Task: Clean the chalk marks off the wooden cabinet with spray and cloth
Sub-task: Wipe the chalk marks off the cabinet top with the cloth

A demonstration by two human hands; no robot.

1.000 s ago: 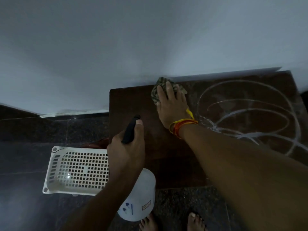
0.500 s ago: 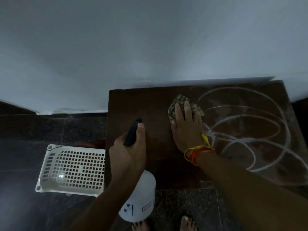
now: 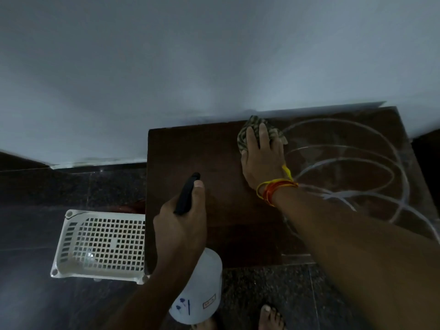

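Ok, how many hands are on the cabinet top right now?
1. The right hand presses the cloth flat on the cabinet near the wall, beside the chalk marks. The left hand grips the spray bottle and touches no wood.

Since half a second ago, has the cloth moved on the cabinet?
Yes. The cloth under the right hand went from mid-top back to the cabinet's far edge by the wall.
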